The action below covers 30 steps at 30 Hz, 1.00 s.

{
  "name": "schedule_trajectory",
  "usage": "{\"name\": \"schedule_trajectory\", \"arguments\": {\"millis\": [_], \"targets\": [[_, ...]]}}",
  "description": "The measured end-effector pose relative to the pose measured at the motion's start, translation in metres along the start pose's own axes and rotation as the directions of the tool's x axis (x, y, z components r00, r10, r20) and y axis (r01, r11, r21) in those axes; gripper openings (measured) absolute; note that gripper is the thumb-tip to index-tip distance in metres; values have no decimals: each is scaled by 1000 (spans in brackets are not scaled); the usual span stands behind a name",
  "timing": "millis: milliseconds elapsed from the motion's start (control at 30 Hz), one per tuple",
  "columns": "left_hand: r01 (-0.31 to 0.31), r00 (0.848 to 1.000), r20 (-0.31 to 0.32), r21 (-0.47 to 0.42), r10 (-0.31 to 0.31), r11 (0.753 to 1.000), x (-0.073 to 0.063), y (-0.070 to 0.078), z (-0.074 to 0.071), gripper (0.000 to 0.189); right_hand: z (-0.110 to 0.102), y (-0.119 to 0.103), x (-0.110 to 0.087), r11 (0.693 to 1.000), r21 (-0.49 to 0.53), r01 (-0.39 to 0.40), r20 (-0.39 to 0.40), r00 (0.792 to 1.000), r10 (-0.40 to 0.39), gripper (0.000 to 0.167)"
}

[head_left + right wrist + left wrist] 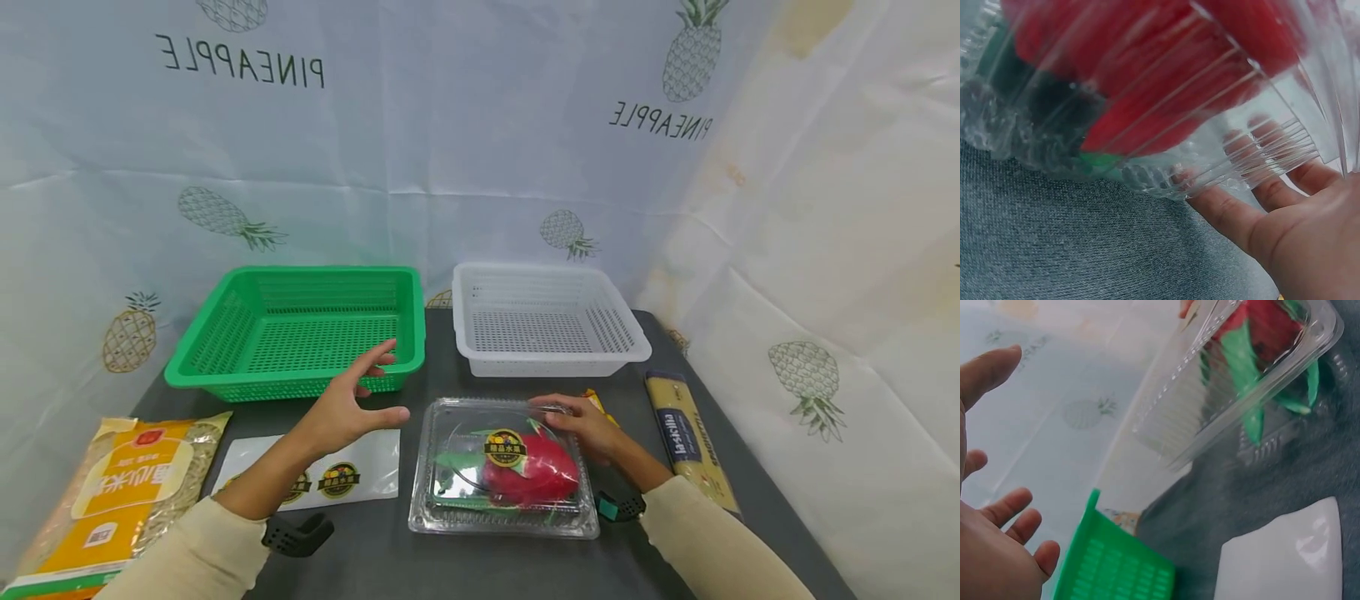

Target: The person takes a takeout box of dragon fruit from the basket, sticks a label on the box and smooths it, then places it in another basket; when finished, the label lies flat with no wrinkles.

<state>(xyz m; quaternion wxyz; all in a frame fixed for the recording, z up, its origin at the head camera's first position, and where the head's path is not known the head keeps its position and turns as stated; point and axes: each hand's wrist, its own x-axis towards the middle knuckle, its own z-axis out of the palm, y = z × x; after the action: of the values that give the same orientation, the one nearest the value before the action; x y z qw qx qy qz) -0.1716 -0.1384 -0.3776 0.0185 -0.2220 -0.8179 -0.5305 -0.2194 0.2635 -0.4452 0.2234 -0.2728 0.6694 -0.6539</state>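
Observation:
A clear plastic clamshell fruit box with a closed lid stands at the front middle in the head view. Inside lies a red dragon fruit with green leaf tips, and a black-and-gold round label sits on the lid. My right hand grips the box at its far right corner; the right wrist view shows its fingers round the plastic side. My left hand is held up with fingers spread and nothing in it, left of the box. Below it lies a white sheet of the same labels.
Behind are a green basket and a white basket. A bag of grain lies at the left, a spaghetti pack at the right. A small yellow packet shows behind my right hand. Printed cloth hangs around the table.

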Motion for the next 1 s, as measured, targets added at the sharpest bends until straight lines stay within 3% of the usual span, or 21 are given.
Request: {"name": "schedule_trajectory", "arguments": {"millis": [367,1000], "targets": [[-27,999,-33,0,27,1000,-4,1,-30,86,-3,2,0,999,18,27,30,999,-28,39],[-52,992,-107,87,61,995,-12,-7,-75,87,-3,0,2,1000,25,1,33,999,-2,38]]}}
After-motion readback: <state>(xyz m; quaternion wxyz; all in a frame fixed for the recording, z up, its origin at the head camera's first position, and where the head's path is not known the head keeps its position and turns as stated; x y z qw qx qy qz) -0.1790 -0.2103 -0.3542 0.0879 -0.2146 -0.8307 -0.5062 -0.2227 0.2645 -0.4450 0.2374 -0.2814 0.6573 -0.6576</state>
